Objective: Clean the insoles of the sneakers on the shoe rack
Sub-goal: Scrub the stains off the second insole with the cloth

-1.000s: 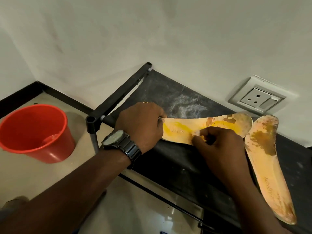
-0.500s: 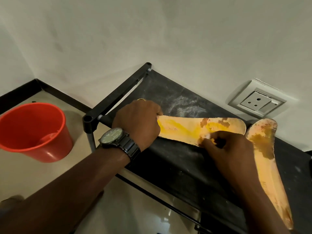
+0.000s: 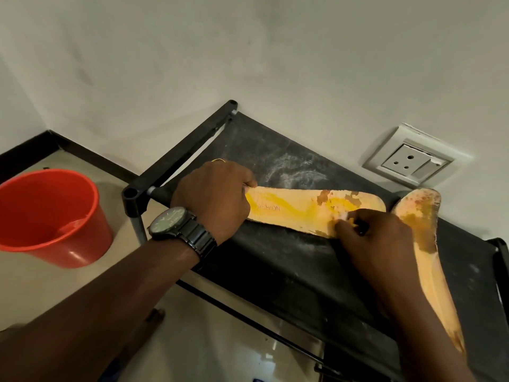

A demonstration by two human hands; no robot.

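An orange insole [image 3: 297, 210] lies left to right along the shoe rack [image 3: 275, 257] top, its left end gripped under the curled left hand [image 3: 217, 194], while the nearer right hand [image 3: 377, 238] pinches a small pale wad [image 3: 343, 215] against its stained right half.

I count two insoles, the left insole [image 3: 297, 209] and the right insole [image 3: 429, 257]. Two hands are in sight, a left hand [image 3: 214, 194] and a right hand [image 3: 377, 238]. There is one shoe rack [image 3: 275, 257] and one red bucket [image 3: 80, 244]. One wall socket [image 3: 410, 164] shows three pin holes and one switch. Then one wristwatch [image 3: 172, 220], one ring [image 3: 219, 160], and one whitish scrap [image 3: 344, 215] at the right fingertips, too small to tell what it is.
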